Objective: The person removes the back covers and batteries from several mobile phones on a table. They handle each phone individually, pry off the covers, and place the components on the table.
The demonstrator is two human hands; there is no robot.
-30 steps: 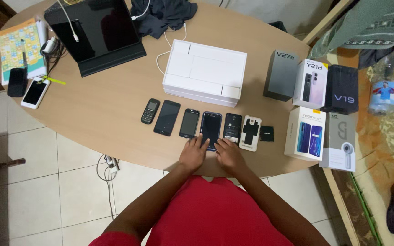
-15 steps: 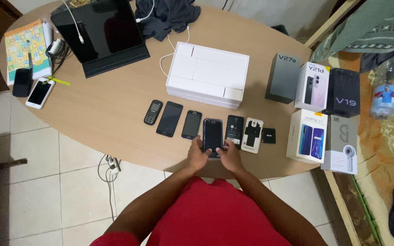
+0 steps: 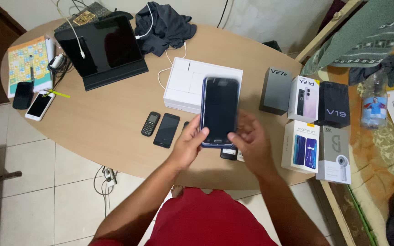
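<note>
A dark-screened, blue-edged rectangular smartphone (image 3: 219,111) stands lengthwise away from the person, screen up, its near end pinched between left hand (image 3: 190,143) fingers and right hand (image 3: 250,139) fingers, above the oval wooden table (image 3: 110,123).

Dark-screened phone (image 3: 219,110) was held up over the table, above a flat white box (image 3: 189,81). Right of it: grey box (image 3: 275,90), white box (image 3: 303,98), black box (image 3: 333,104); two white boxes (image 3: 300,146) (image 3: 334,154) below. Tablet (image 3: 99,45) screen was dark, far left.
</note>
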